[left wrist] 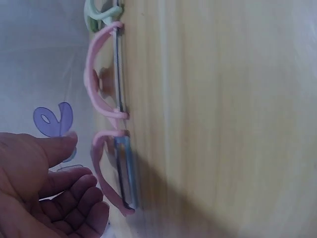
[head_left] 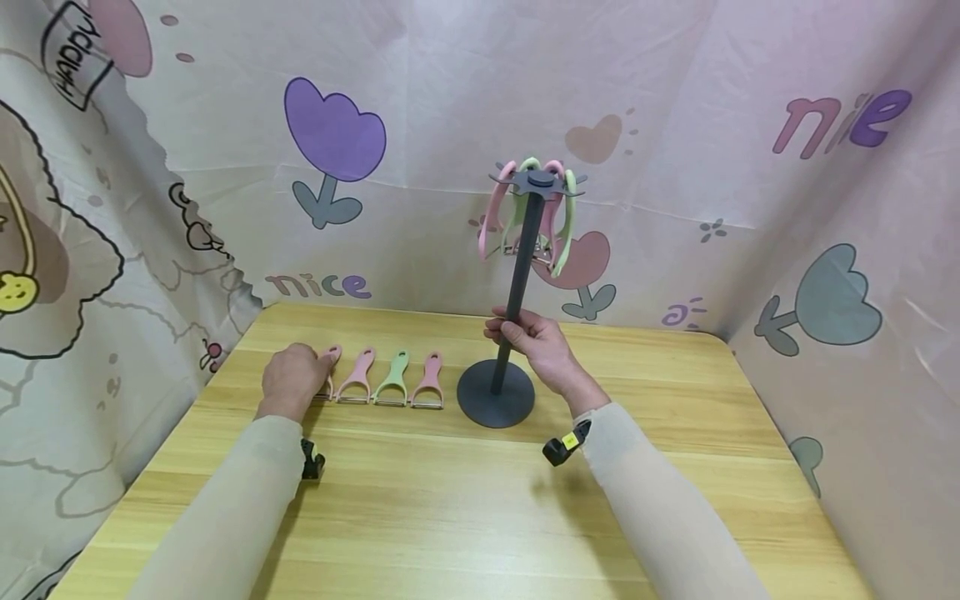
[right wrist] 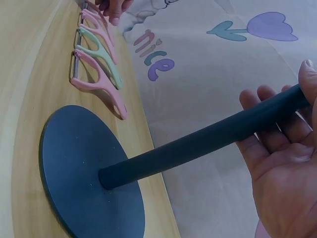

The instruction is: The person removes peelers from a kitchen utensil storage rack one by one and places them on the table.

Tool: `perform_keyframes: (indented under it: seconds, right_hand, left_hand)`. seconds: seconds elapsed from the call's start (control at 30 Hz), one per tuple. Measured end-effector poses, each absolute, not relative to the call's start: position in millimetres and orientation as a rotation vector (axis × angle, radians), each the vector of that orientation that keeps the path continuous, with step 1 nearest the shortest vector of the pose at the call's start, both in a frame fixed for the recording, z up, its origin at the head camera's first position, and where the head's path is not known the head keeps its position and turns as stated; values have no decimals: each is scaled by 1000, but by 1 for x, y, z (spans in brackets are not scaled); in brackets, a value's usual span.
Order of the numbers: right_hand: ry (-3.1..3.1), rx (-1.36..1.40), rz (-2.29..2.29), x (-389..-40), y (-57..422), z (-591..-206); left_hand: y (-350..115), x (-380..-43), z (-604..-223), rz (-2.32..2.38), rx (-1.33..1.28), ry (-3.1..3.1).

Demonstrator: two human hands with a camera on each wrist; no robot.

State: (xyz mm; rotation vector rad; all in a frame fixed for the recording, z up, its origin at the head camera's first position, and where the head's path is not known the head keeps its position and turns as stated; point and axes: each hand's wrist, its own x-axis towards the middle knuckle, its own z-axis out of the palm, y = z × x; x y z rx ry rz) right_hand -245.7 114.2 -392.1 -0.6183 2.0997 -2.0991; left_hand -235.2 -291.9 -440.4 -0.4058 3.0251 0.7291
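A dark grey stand with a round base [head_left: 480, 400] and a hook ring [head_left: 538, 180] at its top stands on the table. My right hand [head_left: 546, 346] grips its pole [right wrist: 208, 136], thumb and fingers around it. Pink and green Y-shaped peelers [head_left: 489, 221] hang from the hooks. Left of the base lies a row of peelers: a pink one [head_left: 431, 372], a green one [head_left: 397, 371] and two more pink ones. By the leftmost pink peeler [left wrist: 101, 173] is my left hand [head_left: 291, 379], fingers loosely bent with nothing visible between thumb and fingers.
A light wood table [head_left: 450, 517] carries everything. Printed cloth [head_left: 450, 100] hangs behind it and along both sides. Each wrist wears a small black camera, such as the right one [head_left: 558, 450].
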Motion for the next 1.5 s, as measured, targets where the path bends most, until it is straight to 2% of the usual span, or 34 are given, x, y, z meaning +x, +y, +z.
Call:
perform_keyframes:
  seconds: [0.53, 1.1, 1.5]
  right_hand:
    - [2145, -578, -2172, -242, 108, -397]
    - [2189, -663, -2095, -247, 111, -395]
    - [2067, -724, -2087, -251, 119, -398]
  left_hand:
    - [-252, -227, -426, 820, -280, 3102]
    - [-217, -221, -422, 965, -147, 3110]
    - [-199, -217, -398, 1086, -91, 3191]
